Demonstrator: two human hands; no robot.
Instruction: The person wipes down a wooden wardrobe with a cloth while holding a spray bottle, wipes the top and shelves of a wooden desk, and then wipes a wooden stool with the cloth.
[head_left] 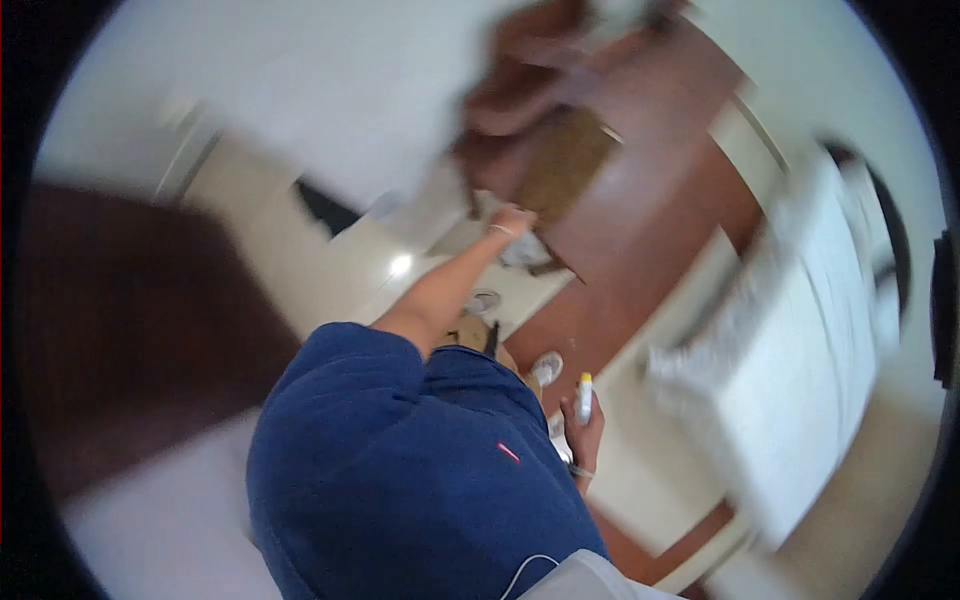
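Observation:
My left hand (515, 220) reaches forward to the near edge of a brown wooden chair (572, 160) with an olive-brown seat. Its fingers look closed but are blurred, and a whitish, crumpled thing (520, 250) shows just beneath them; whether they hold it is unclear. Down by my side, my right hand (585, 432) is wrapped around a small white bottle (584, 402) with a yellow cap, pointing upward.
A large white padded piece, perhaps a mattress (790, 370), stands at the right. Dark brown furniture (140, 330) fills the left side. Reddish-brown bands (670, 170) cross the cream floor (650, 460). A black item (328, 208) lies beyond my left arm.

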